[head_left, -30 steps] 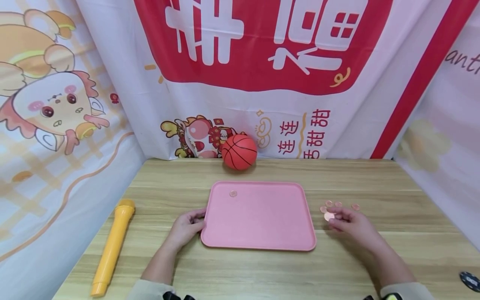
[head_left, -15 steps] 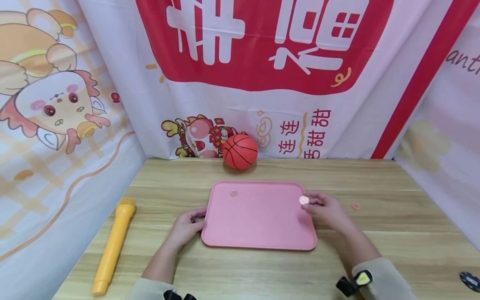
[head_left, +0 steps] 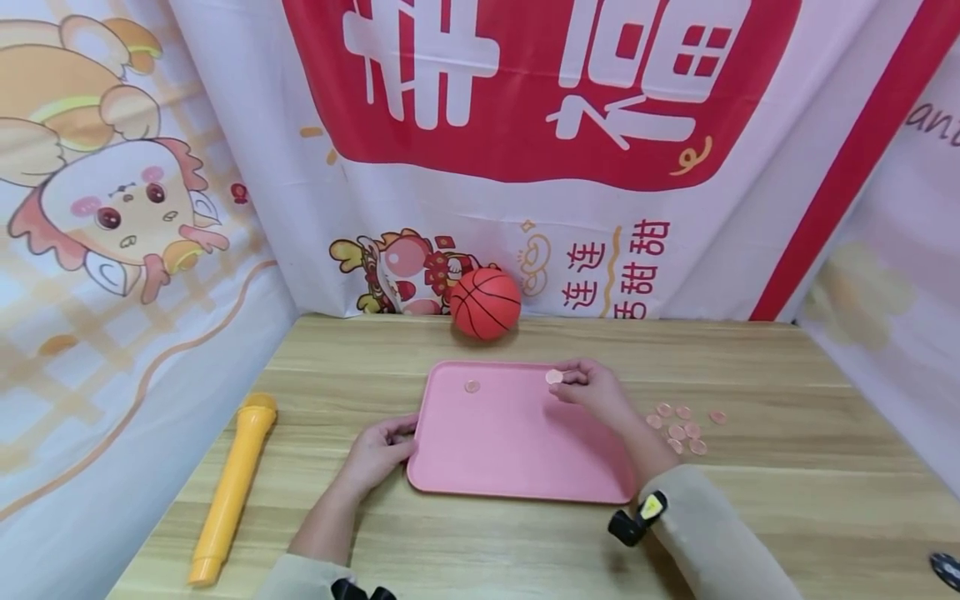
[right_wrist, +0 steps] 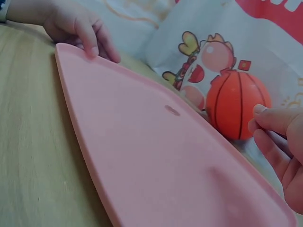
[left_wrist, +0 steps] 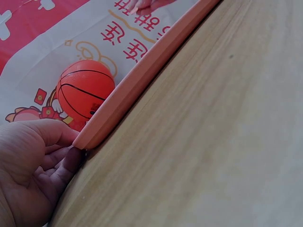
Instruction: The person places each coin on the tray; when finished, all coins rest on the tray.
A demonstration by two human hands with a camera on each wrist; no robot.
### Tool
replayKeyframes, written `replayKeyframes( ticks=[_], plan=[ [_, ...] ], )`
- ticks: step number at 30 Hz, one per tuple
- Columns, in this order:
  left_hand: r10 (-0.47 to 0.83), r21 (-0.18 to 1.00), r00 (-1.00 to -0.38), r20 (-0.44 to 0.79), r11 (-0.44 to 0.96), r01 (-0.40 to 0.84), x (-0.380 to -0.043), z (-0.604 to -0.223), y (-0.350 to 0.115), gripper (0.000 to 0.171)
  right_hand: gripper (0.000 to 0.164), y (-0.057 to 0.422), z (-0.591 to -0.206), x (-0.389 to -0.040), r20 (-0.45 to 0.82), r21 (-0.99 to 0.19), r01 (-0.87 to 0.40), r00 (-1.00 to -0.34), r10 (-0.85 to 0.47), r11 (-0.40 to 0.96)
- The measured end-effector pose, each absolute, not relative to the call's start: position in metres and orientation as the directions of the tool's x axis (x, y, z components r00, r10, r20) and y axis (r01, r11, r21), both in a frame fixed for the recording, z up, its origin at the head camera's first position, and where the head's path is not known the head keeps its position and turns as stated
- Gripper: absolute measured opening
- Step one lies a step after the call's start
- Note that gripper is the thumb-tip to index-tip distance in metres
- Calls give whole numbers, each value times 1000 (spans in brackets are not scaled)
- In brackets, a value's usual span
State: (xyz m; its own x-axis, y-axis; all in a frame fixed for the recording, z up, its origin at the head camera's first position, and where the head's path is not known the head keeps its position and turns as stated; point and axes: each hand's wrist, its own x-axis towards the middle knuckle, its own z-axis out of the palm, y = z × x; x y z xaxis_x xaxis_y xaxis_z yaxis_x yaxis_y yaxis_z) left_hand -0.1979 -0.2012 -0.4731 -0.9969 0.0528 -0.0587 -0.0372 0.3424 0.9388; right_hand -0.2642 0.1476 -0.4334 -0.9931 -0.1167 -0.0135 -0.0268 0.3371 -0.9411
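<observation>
At 12 o'clk we're seeing a red panel (head_left: 525,83) w/ a big white 福 (head_left: 663,75) plus a cut-off char. (head_left: 426,83); at 2–3 o'clk we're reading red 连连 (head_left: 585,258) & 甜甜 (head_left: 647,242) on the back cloth (head_left: 420,200); far 2 o'clk, the right-side cloth (head_left: 900,225) is showing cropped "an" (head_left: 930,122).

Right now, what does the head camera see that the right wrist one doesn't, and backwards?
Only head: yellow microphone, loose coins right of the pink tray, part of a black disc, and the pinched coin in the right hand, which I can't make out from the wrist.
Only right wrist: no new thing, just a closer, lower look across the tray.
Both: the tray, the coin on it, the red ball, left hand, right hand, wooden table and printed cloth.
</observation>
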Motion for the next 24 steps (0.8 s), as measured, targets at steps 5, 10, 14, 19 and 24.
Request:
replayKeyframes(
  ticks=[5, 10, 14, 19, 24],
  plan=[
    [57, 939, -997, -56, 343, -34, -197, -473, -201, 44, 41, 125, -443, -277, -16, -939, -26, -993, -119, 343],
    [62, 944, -996, -57, 330, -34, -197, -472, -200, 44, 38, 105, -455, -289, -22, -942, -16, -994, -111, 336],
    [59, 944, -997, -51, 329, -28, -197, -472, -200, 44, 34, 90, -462, -297, -38, -934, 6, -996, -84, 356],
    [55, 943, -997, -44, 332, -23, -196, -472, -200, 44, 32, 76, -468, -301, -58, -912, 18, -995, -86, 409],
    [54, 942, -998, -43, 336, -23, -196, -472, -200, 44, 32, 66, -469, -302, -42, -861, -8, -995, -88, 508]
  ],
)
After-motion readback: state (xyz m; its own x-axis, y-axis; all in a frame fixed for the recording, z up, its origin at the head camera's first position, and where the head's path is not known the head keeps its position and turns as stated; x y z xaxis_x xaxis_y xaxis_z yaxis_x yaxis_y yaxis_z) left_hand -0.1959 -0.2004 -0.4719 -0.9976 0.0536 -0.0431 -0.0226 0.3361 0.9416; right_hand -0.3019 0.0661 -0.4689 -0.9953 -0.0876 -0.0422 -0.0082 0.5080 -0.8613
